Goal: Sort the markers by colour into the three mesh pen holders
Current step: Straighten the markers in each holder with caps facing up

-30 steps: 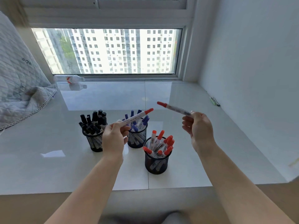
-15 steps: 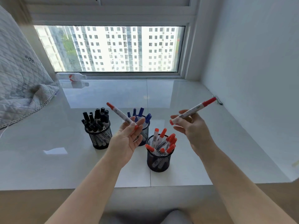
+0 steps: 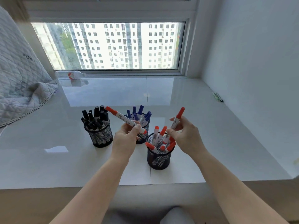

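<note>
Glossy white tiled ledge (image 3: 186,120) under a wide window, bearing three black wire-mesh cylinder pen holders close together near its front edge. Left holder (image 3: 101,135) packed with black-capped markers (image 3: 95,117); middle holder (image 3: 142,125), partly behind the left hand, holding blue-capped markers (image 3: 140,110); nearest holder (image 3: 159,156), full of white-barrelled red-capped markers (image 3: 159,139) leaning every way.

Left hand (image 3: 125,139) raised in front of the middle holder, fingertips pinching the lower part of a slim white plastic marker with red caps at both ends (image 3: 125,119), barrel slanting up and left with its upper cap across the black markers' tops. Right hand (image 3: 186,135) hovering just above the red holder, thumb and fingers pinching the mid-barrel of a second red-capped white marker (image 3: 176,121), held nearly upright, lower end down among the caps already standing there.

Light, stiff, smooth plastic by the look of them; likely to swivel or slip in a loose pinch. Best taken at mid-barrel, clear of the caps, then released straight down into a gap. Crowded red holder likely to need a nudge between leaning barrels. Little fragility to fear beyond a cap popping off. Sorting seemingly almost finished: only these two red markers outside a holder

Off to the side: grey quilted blanket (image 3: 17,78), clear plastic bottle lying by the window (image 3: 71,74), small green pens at the wall (image 3: 217,97)
</note>
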